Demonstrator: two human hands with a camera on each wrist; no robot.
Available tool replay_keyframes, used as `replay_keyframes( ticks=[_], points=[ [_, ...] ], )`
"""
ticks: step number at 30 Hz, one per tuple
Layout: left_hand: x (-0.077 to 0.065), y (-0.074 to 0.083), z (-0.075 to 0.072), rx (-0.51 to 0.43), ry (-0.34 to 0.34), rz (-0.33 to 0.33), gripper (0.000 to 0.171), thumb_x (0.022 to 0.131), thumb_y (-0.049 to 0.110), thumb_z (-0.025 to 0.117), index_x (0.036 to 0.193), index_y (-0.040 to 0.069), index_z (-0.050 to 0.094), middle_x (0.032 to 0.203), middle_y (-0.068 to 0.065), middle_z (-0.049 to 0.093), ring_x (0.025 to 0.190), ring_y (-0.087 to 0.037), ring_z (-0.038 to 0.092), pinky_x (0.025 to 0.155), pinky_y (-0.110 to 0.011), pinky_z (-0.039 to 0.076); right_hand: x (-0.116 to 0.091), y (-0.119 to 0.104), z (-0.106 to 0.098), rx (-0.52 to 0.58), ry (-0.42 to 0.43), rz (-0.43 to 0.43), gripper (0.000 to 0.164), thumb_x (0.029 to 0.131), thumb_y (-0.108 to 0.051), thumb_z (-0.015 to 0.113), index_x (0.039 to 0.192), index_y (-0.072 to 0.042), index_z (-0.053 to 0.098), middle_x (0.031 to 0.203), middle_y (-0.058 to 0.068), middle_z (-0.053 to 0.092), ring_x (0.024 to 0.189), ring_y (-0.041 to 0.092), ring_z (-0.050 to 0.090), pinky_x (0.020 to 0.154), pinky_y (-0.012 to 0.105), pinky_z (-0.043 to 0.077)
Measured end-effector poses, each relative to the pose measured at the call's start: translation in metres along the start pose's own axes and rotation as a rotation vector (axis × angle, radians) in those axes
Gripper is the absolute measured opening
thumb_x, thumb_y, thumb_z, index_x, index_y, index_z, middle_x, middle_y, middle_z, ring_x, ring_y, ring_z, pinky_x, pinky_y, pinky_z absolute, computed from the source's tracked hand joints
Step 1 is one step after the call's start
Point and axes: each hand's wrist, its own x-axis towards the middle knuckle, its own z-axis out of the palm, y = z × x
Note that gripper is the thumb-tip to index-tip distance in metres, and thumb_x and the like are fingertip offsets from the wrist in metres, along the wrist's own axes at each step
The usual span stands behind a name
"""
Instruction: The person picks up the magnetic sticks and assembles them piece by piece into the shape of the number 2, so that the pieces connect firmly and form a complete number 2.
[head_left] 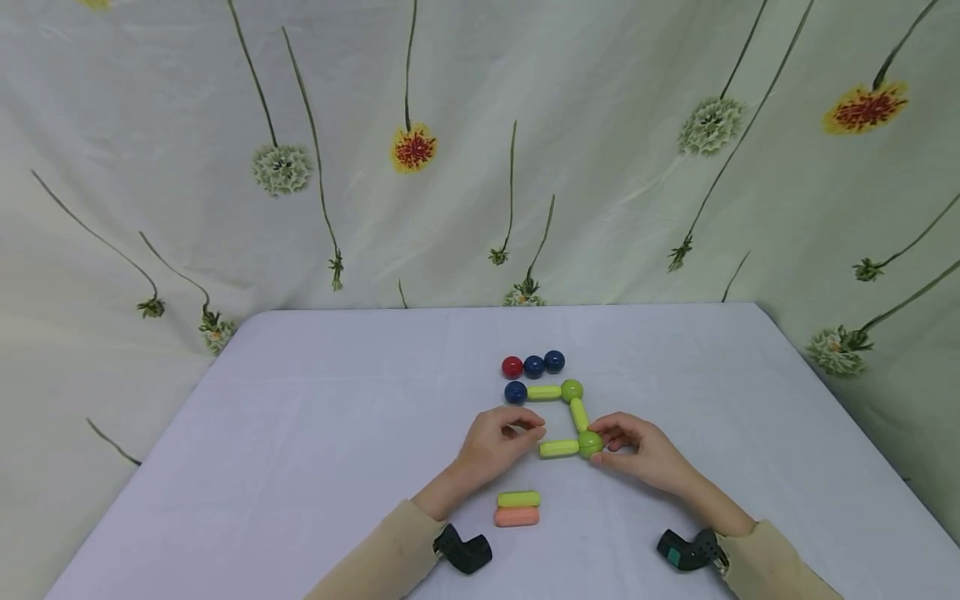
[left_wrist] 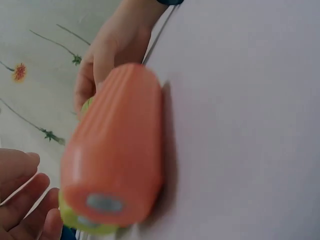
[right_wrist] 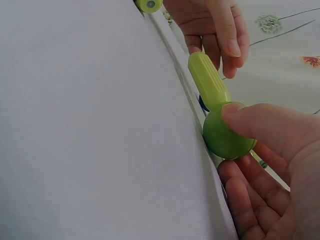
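My right hand [head_left: 643, 450] pinches a green ball [head_left: 590, 443] at the near corner of a joined shape on the table. From that ball a yellow-green rod [head_left: 558, 449] points left, and a second rod [head_left: 579, 414] runs back to another green ball [head_left: 572, 390]. A third rod [head_left: 543, 392] links that one with a blue ball [head_left: 515, 392]. My left hand [head_left: 498, 442] hovers by the free end of the near rod, fingers loosely bent and holding nothing. In the right wrist view, the thumb [right_wrist: 245, 120] presses on the green ball.
One red ball [head_left: 512, 367] and two blue balls [head_left: 534, 367] sit in a row behind the shape. Nearer me lie a loose yellow-green rod [head_left: 518, 499] and an orange rod [head_left: 517, 517], side by side. A flowered cloth [head_left: 600, 167] hangs behind the white-covered table [head_left: 337, 400].
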Motion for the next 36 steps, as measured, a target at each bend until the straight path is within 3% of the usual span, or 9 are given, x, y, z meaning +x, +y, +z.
replay_keyframes(
  ticks=[8, 14, 25, 36],
  points=[
    [0.021, 0.002, -0.027, 0.009, 0.093, -0.013, 0.013, 0.089, 0.016, 0.065, 0.097, 0.007, 0.070, 0.092, 0.003, 0.067, 0.085, -0.011, 0.059, 0.073, -0.025, 0.051, 0.000, 0.004, 0.000, 0.000, -0.005, 0.006, 0.035, 0.079, -0.019, 0.077, 0.108, -0.005, 0.063, 0.097, 0.001, 0.063, 0.084, 0.013, 0.058, 0.074, 0.025, 0.050],
    [0.041, -0.002, -0.039, 0.059, 0.145, -0.048, 0.014, 0.089, 0.017, 0.066, 0.098, 0.007, 0.070, 0.095, 0.001, 0.068, 0.087, -0.012, 0.060, 0.074, -0.026, 0.050, 0.001, 0.005, 0.000, 0.003, -0.016, 0.017, 0.037, 0.079, -0.021, 0.077, 0.109, -0.007, 0.063, 0.098, 0.001, 0.062, 0.084, 0.013, 0.058, 0.074, 0.025, 0.050],
    [0.070, -0.016, -0.043, 0.172, 0.167, -0.163, 0.015, 0.089, 0.019, 0.065, 0.099, 0.009, 0.070, 0.097, -0.001, 0.067, 0.093, -0.017, 0.059, 0.077, -0.029, 0.050, 0.001, 0.004, 0.000, 0.010, -0.014, 0.007, 0.036, 0.079, -0.020, 0.077, 0.110, -0.007, 0.062, 0.098, 0.001, 0.062, 0.084, 0.012, 0.058, 0.074, 0.025, 0.050],
    [0.080, -0.028, -0.041, 0.216, 0.138, -0.282, 0.021, 0.088, 0.023, 0.066, 0.104, 0.011, 0.070, 0.108, -0.004, 0.064, 0.097, -0.020, 0.056, 0.083, -0.035, 0.046, 0.000, 0.000, 0.000, 0.003, -0.011, 0.022, 0.037, 0.078, -0.020, 0.077, 0.110, -0.006, 0.062, 0.097, 0.001, 0.062, 0.085, 0.012, 0.057, 0.075, 0.025, 0.050]
  ],
)
